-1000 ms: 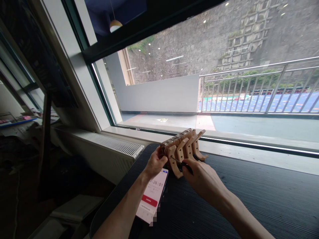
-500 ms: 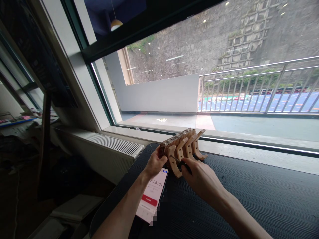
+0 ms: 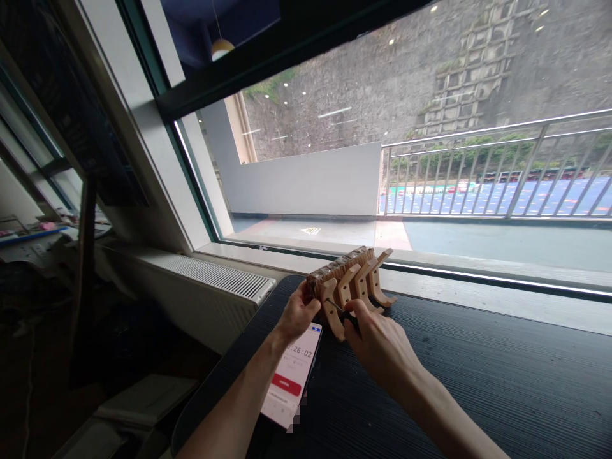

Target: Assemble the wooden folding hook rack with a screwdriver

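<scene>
Rack (image 3: 340, 265) in view: a bark-edged strip of wood with four pale hooks (image 3: 333, 324) along its front, near the far edge of our dark counter (image 3: 488, 357), just before the sill (image 3: 430, 285). Whether it rests on the counter or is held a little clear, we cannot tell. Our left hand (image 3: 299, 314) grasps the rack's left end, thumb in front. Our right hand (image 3: 377, 333) is closed around the dark handle of a screwdriver (image 3: 351, 317), whose thin shaft slants up and left to the leftmost hook. We see its tip at the upper part of that hook; how it sits there is too small to tell. Partly under our left wrist, a phone (image 3: 287, 386) lies face up on the counter, its timer ending in 26:02 above a red button. Left of the counter runs a white radiator (image 3: 229, 280); outside the window stands a metal railing (image 3: 456, 180).
</scene>
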The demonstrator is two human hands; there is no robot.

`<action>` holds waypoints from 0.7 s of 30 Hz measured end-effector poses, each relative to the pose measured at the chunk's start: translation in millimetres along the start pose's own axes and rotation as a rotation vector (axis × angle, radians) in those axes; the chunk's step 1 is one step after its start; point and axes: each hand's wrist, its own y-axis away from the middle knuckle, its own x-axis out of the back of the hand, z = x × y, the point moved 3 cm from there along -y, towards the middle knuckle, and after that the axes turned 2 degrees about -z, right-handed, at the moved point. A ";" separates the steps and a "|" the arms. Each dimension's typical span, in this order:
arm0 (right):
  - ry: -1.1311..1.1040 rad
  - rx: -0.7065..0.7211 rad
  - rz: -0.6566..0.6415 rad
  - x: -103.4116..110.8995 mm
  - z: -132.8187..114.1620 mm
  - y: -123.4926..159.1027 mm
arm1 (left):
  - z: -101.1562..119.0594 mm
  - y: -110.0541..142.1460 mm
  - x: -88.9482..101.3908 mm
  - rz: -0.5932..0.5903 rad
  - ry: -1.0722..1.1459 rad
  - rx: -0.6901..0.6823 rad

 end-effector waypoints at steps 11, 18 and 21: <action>0.061 -0.037 0.041 -0.3 -2.6 4.0 | 1.2 1.1 -1.9 -0.022 0.005 0.006; 0.254 0.060 0.083 -3.7 -8.9 4.8 | 2.7 1.5 -4.2 -0.011 0.006 -0.004; 0.241 0.055 0.070 -3.2 -8.7 3.8 | 2.9 1.3 -4.8 0.005 0.011 0.001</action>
